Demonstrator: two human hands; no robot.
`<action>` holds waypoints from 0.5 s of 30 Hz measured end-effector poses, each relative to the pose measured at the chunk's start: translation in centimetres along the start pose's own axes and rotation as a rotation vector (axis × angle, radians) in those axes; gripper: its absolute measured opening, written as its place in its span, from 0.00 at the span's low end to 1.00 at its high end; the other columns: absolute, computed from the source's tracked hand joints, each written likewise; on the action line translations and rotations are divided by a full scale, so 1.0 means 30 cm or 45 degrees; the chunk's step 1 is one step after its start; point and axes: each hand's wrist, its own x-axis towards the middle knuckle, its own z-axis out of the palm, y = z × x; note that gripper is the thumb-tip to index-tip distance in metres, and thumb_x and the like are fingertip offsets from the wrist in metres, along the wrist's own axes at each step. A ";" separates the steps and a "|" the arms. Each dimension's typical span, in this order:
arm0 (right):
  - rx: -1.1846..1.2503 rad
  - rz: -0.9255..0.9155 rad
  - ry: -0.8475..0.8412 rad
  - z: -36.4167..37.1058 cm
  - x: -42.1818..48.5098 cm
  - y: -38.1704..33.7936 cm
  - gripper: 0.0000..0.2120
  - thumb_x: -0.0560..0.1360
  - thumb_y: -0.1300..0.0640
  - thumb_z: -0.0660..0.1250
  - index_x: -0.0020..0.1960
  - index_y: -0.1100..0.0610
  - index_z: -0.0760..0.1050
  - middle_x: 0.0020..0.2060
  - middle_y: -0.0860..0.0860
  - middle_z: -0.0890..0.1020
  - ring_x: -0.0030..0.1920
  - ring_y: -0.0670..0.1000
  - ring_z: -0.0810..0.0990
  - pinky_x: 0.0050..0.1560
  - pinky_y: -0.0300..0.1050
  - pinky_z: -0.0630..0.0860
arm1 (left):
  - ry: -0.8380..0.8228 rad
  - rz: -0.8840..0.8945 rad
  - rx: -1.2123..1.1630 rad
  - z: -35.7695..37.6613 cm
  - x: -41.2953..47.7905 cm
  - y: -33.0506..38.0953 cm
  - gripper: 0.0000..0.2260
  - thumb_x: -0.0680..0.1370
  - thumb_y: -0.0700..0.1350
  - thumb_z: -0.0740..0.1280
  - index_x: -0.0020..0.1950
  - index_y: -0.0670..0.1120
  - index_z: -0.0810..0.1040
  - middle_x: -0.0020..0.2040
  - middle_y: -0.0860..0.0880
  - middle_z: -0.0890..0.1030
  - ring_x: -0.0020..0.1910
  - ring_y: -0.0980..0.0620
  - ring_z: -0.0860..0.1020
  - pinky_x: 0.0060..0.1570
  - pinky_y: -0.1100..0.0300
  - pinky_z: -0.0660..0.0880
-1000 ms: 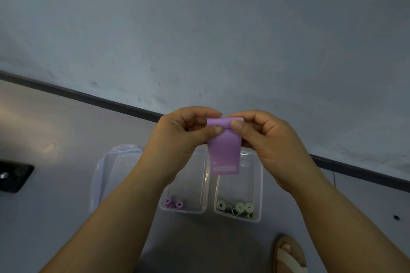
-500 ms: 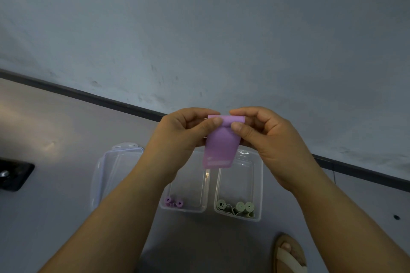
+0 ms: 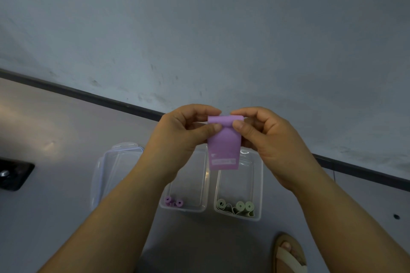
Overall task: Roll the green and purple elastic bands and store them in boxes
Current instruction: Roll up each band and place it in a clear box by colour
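At the near edge a foot in a pale sandal [image 3: 288, 255] stands on the grey floor [image 3: 55, 217]. Just beyond it two clear boxes sit side by side on the floor, close together. The left box [image 3: 184, 208] holds two small purple rolls [image 3: 174, 201] at its near end. The right box [image 3: 258, 184] holds green rolls [image 3: 235, 206] at its near end, some loosening into wavy strips. Left of these lies another clear plastic piece [image 3: 111, 162] with clips on its far edge; whether it is a lid or a third box cannot be told. Both hands are raised above the boxes. The left hand [image 3: 179, 137] pinches the top left corner of a purple band [image 3: 224, 146] between thumb and curled fingers, and the right hand [image 3: 270, 139] pinches the top right corner the same way. The band's top edge is turned over into a small roll between the fingertips, and the rest hangs flat, with a pale label near its lower edge. At the far left edge a dark object [image 3: 13, 175] lies on the floor. Farther off a dark strip [image 3: 88, 95] runs along the foot of a grey-blue wall [image 3: 199, 29].
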 end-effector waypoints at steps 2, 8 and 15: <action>0.019 -0.012 -0.005 -0.001 0.000 0.001 0.06 0.73 0.57 0.66 0.48 0.47 0.76 0.44 0.50 0.83 0.45 0.47 0.83 0.45 0.40 0.80 | -0.006 -0.004 -0.007 -0.001 0.000 -0.002 0.09 0.72 0.36 0.69 0.48 0.49 0.79 0.44 0.50 0.83 0.42 0.55 0.82 0.45 0.60 0.81; 0.001 -0.046 -0.008 -0.003 -0.001 0.000 0.11 0.74 0.62 0.66 0.48 0.46 0.76 0.47 0.47 0.82 0.49 0.47 0.82 0.48 0.42 0.80 | -0.003 -0.118 -0.111 0.002 0.001 -0.001 0.09 0.73 0.39 0.69 0.52 0.45 0.79 0.45 0.46 0.83 0.40 0.54 0.82 0.40 0.61 0.80; -0.015 -0.034 -0.020 0.000 -0.002 -0.005 0.10 0.73 0.60 0.66 0.48 0.45 0.75 0.45 0.46 0.82 0.46 0.46 0.82 0.46 0.40 0.80 | -0.007 -0.111 -0.002 -0.008 0.006 -0.009 0.12 0.71 0.44 0.69 0.53 0.44 0.79 0.44 0.47 0.84 0.43 0.51 0.83 0.42 0.60 0.81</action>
